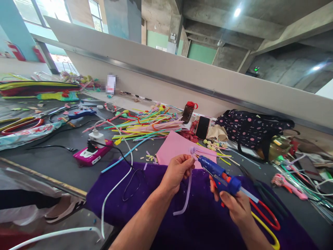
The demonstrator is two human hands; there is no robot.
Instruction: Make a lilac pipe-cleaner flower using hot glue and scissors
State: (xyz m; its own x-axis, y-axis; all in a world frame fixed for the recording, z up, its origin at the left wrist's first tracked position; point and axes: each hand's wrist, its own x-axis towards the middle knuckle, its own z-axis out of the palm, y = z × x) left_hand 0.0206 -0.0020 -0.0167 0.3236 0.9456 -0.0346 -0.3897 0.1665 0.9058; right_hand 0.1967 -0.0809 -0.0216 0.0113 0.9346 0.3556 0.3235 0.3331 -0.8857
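My left hand (179,170) is closed in a pinch on a pale lilac pipe cleaner (186,198). Its top end is curled into a small loop above my fingertips, and the tail hangs down with a bend at the bottom. In my right hand (234,201) is a blue glue gun (214,169), my fingers wrapped round its handle. A clear glue stick (249,194) sticks out of the back. The gun's nozzle points left, close by the curled lilac end; whether they touch I cannot tell. Behind them lies a pink sheet (170,147).
Purple cloth (109,198) covers the near table edge. Bundled pipe cleaners (148,126), a bottle (188,111), a phone (202,127) and a dotted bag (255,132) stand or lie behind. A magenta power strip (91,156) with cords sits left; red-and-yellow-handled scissors (267,218) lie right.
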